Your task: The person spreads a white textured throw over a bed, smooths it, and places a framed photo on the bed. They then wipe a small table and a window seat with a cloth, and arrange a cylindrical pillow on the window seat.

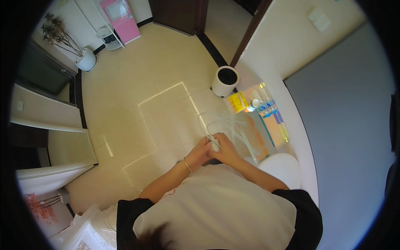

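Close together in front of my body, my left hand (200,152) and my right hand (224,149) both hold a bundle of pale, thin cable (215,142). A wide loop of it reaches out beyond my fingers. On my left wrist sits a thin bracelet (187,164). Just right of my hands is a clear table (255,125) with a yellow packet (238,102), a small white-capped bottle (252,105) and clear plastic bottles (265,101) on it. More pale strips or cables (245,140) lie near its left side; their exact kind is unclear.
A white bin (223,82) with a black opening stands beyond the table, near a doorway. A round white stool or seat (282,168) is at my right. Farther off are a potted plant (86,61), a pink cabinet (126,28) and a dark door (178,15).
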Available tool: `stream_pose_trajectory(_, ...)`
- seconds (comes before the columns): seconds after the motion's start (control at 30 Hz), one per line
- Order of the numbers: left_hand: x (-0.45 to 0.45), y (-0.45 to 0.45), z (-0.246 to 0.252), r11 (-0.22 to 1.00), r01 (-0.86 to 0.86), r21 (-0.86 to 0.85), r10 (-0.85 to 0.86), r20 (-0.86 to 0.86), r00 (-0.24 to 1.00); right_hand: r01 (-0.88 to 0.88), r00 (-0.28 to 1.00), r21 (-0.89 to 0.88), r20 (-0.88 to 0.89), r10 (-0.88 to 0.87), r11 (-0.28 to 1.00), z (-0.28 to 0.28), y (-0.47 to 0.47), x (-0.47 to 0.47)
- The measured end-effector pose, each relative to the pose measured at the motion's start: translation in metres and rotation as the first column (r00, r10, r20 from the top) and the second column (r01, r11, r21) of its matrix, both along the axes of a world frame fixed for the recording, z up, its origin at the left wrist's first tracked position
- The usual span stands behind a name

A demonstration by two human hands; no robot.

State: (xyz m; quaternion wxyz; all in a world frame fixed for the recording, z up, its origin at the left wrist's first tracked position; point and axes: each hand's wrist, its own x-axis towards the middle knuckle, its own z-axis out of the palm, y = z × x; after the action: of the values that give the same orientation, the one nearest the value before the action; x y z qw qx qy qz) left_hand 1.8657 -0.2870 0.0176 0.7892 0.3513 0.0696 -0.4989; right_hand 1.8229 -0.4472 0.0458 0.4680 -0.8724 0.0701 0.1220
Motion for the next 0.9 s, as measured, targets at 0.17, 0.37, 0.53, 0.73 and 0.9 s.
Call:
stream_pose_trajectory(0.17,0.162,0.031,0.014,0.935,-0.320,0.152,0.263,0.309,0.914,-0.407,0.909,0.168,0.172,0.380,0.898,-0.008,0.034,0.205)
stream_pose_trajectory(0.37,0.399,0.056,-0.001,0.911,-0.346,0.224,0.345,0.046,0.937,-0.357,0.934,0.356,0.142,0.327,0.864,-0.006,0.055,0.430)
stream_pose_trajectory(0.53,0.606,-0.001,0.012,0.890,0.215,0.402,-0.288,0.129,0.949,-0.170,0.975,0.285,0.189,0.119,0.943,-0.016,-0.008,0.585)
stream_pose_trajectory(0.73,0.862,-0.111,-0.069,0.628,0.389,0.674,-0.753,0.653,0.082,0.432,0.898,0.418,-0.281,-0.338,0.799,-0.074,-0.175,0.679)
stream_pose_trajectory(0.9,1.038,-0.097,-0.222,0.554,-0.463,0.692,-0.491,0.721,0.489,0.655,0.752,0.292,-0.164,-0.638,0.697,-0.106,-0.300,0.780)
